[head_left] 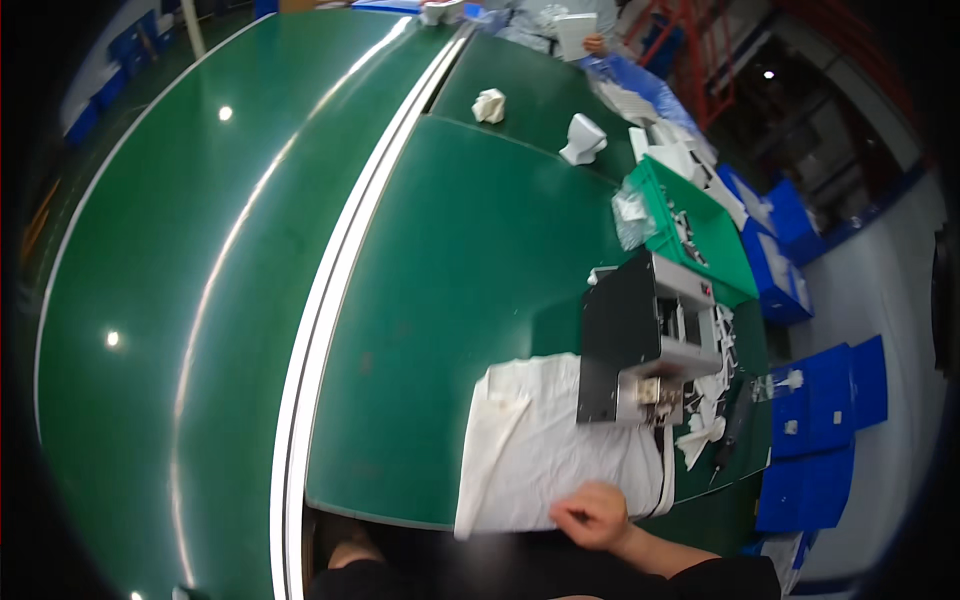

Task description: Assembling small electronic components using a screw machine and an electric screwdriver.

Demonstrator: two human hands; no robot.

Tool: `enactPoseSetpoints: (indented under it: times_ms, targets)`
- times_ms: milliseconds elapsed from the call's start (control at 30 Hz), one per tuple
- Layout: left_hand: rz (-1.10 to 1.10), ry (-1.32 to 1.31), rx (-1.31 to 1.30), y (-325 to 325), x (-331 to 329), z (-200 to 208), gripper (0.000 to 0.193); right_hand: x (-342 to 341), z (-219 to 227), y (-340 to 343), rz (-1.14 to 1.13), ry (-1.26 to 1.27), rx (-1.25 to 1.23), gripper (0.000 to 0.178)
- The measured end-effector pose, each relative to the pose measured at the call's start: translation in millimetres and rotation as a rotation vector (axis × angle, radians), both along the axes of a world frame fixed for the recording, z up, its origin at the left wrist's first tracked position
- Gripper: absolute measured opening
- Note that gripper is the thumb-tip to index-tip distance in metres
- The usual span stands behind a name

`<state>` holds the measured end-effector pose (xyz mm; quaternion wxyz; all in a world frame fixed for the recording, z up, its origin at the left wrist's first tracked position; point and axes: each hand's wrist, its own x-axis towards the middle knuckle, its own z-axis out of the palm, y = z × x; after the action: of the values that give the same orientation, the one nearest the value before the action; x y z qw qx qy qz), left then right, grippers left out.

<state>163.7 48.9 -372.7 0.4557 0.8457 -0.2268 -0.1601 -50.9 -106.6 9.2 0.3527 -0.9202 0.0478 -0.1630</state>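
My right hand [593, 515] is over the front edge of a white cloth [560, 450] spread on the green table. Its fingers are curled together, and whatever they may hold is too small or hidden to make out. At the lower left, a bit of my left hand or wrist [355, 548] shows beyond a dark sleeve, below the table's front edge; its fingers are hidden. Standing on the cloth's far right part is a black and grey machine [615, 345] with a metal fixture [655, 395] at its near end.
Right of the machine lie white parts [705, 430] and a dark, thin-tipped tool [737, 425]. Behind it stands a green bin [735, 260] beside a clear plastic bag [632, 215]. Blue boxes [812, 400] line the right. A green conveyor [150, 300] runs along the left. Another person's hand [596, 44] is far off.
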Motion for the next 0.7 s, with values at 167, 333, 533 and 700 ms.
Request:
enactPoseSetpoints:
  times_ms: [167, 333, 533, 700]
  targets:
    - [-0.011, 0.057, 0.047, -8.9, -28.5, -65.3, 0.073, -3.9, 1.4, -7.8, -0.035, 0.059, 0.042, 0.011]
    - [0.036, 0.091, 0.159, 23.2, -48.6, -98.8, 0.073, 8.1, 6.3, -7.2, -0.057, 0.108, 0.062, 0.011]
    - [0.126, 0.078, 0.319, 75.3, -57.9, -89.6, 0.073, 6.7, 4.3, -2.4, -0.070, 0.081, 0.046, 0.009]
    - [0.201, -0.004, 0.496, 146.3, -49.6, -44.9, 0.073, 3.8, 3.9, -0.2, -0.057, -0.039, -0.021, 0.010]
